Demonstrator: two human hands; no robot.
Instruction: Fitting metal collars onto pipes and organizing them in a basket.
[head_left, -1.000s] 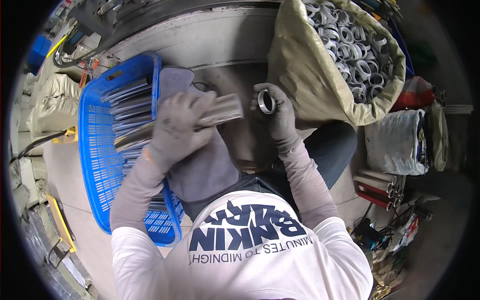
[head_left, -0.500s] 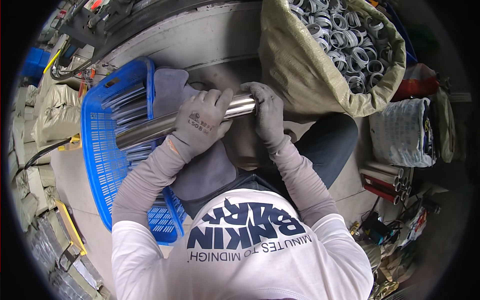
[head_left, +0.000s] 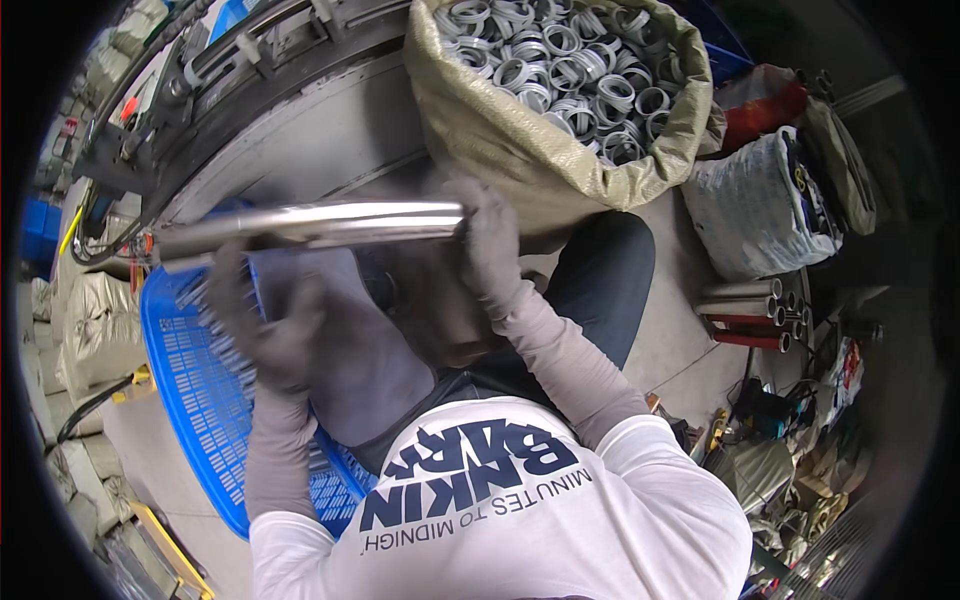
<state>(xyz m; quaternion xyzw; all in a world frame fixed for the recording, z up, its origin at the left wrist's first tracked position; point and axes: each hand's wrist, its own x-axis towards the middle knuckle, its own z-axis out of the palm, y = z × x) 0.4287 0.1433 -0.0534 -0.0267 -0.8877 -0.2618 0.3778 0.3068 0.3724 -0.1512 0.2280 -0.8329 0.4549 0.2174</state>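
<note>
A shiny metal tube (head_left: 370, 222) lies nearly level in front of me, blurred toward its left end. My right hand (head_left: 490, 245), in a grey glove, is closed around the tube's right end, which it covers. Below the tube's left part is my left hand (head_left: 268, 325), also gloved and smeared by motion. Its thumb and fingers are spread apart, and the fingertips come close to the tube's underside; whether they touch cannot be told. Under that hand stands a blue plastic basket (head_left: 185, 385) with more metal tubes in it, partly hidden by my arm.
A large woven sack (head_left: 520, 135) full of grey rings (head_left: 565, 75) stands ahead. To the right are a white bag (head_left: 755, 205) and a stack of tubes (head_left: 740, 310). Machinery (head_left: 170, 100) runs along the far left; wrapped bundles (head_left: 98, 325) lie at the left edge.
My left hand has come off the tube and dropped below it. The tube has swung to a flatter angle, its left end raised off the basket. The whole view has shifted.
</note>
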